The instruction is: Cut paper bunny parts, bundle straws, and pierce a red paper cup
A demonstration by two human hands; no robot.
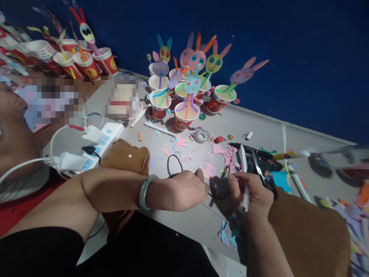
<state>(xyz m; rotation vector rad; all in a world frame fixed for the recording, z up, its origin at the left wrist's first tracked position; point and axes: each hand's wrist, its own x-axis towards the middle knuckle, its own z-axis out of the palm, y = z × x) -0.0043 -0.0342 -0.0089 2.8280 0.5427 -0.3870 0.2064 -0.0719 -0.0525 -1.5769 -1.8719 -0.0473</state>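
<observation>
My right hand (255, 194) grips a white pen (243, 156), held nearly upright with its upper end pointing away from me. My left hand (186, 191), with a pale green bangle (144, 192) on its wrist, is closed with the fingers curled down. What those fingers hold, if anything, is hidden. Just beyond both hands lies a pink paper oval (208, 169) with two lilac spots on it. A thin black cord (168, 163) loops out from behind my left hand. Scissors (258, 167) lie beside my right hand, with pink paper scraps (227, 156) close by.
Paper cups (186, 115) with rabbit-faced figures stand at the back, more cups (105, 63) at back left. A power strip (105, 144) with cables and a brown pouch (127, 156) lie left. A tape roll (201, 135) sits centrally. Another person's arm (17, 134) shows far left.
</observation>
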